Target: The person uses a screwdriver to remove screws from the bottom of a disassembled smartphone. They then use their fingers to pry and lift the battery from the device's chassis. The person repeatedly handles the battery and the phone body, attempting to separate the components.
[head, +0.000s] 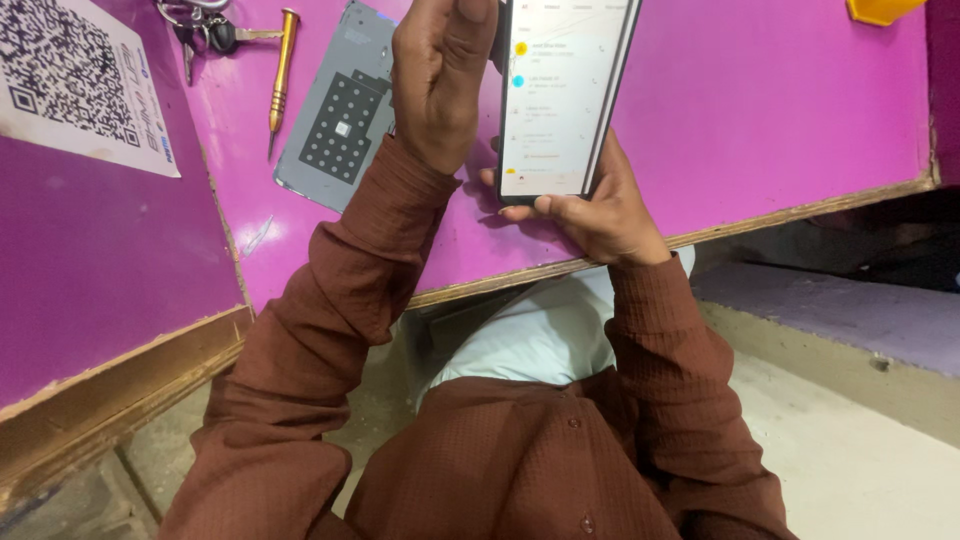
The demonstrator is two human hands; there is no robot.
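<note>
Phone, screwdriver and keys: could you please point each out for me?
phone (552, 100), head view, on its lit screen.
screwdriver (283, 62), head view, on its gold handle.
keys (205, 30), head view, on the bunch.

Two hands show, the left hand (440, 75) and the right hand (600, 215). One phone (560, 95) with a lit screen is between them. One grey phone back cover (340, 110) lies on the one pink tabletop (780, 110). One brass-coloured screwdriver (283, 65) lies beside it. One bunch of keys (205, 25) is at the top edge. One white printed card (75, 75) with a square code lies at the left. One yellow thing (880, 10), cut off by the frame, sits at the top right.
</note>
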